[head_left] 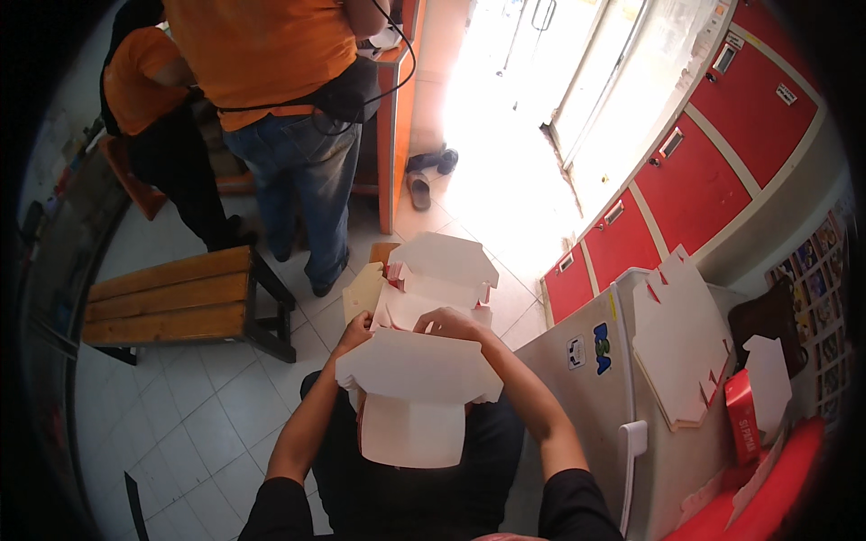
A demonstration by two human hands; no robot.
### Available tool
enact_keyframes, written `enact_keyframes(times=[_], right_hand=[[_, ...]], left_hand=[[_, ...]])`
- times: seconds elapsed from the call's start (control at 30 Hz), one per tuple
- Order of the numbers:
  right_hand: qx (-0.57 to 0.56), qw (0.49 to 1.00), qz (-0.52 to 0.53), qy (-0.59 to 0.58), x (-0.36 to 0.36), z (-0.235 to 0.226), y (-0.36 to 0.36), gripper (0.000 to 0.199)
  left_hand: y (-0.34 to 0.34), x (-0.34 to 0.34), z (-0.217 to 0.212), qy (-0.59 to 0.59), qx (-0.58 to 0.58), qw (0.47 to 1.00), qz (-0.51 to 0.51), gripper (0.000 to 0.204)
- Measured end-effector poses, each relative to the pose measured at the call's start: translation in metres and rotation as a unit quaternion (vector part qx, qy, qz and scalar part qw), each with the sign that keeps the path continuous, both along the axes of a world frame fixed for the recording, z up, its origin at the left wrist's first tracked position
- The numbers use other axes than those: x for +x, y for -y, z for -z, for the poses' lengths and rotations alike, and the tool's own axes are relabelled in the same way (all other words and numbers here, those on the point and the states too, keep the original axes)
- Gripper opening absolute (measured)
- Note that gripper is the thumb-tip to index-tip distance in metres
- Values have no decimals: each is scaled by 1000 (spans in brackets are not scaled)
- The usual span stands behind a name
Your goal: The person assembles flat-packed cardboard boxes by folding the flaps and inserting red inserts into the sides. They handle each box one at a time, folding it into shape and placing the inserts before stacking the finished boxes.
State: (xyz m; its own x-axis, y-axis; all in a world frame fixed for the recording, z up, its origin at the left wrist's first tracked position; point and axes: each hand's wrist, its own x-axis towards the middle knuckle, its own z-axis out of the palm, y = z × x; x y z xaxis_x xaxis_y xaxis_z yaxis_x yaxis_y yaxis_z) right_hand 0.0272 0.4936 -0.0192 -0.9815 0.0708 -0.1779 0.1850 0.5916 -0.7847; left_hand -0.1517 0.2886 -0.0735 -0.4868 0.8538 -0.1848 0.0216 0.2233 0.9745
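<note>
A white cardboard box (417, 304), partly folded with red outer edges, stands open in front of my knees. My left hand (357, 332) grips its left side, fingers closed on the card. Over the near part of the same box, my right hand (448, 322) has its fingers curled down at the card; some fingertips are hidden. Closer to my body, white box panels (413, 424) with a wide notched flap lie over my lap. It is unclear whether they belong to the same box. A cream card piece (362, 293) sticks out beyond my left hand.
A wooden bench (171, 302) stands at left. Two people in orange shirts (262, 54) stand beyond it by an orange counter (390, 144). At right, a white appliance (577, 397) carries flat box blanks (681, 343) and a red carton (742, 419). Red lockers (695, 167) line the wall.
</note>
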Motion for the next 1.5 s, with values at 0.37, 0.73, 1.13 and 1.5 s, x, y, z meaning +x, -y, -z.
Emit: enact_keyframes(times=[0.37, 0.73, 1.13, 1.5], right_hand=[[110, 854, 345, -374, -5, -99, -25, 11], [340, 813, 14, -472, 51, -219, 130, 20], [-16, 933, 204, -295, 53, -219, 206, 47], [-27, 937, -103, -334, 21, -125, 323, 70]], left_hand=[[12, -20, 39, -23, -34, 999, 19, 49], [95, 6, -206, 364, 364, 853, 86, 86], [275, 73, -191, 126, 259, 903, -319, 75], [251, 134, -158, 157, 321, 837, -415, 62]])
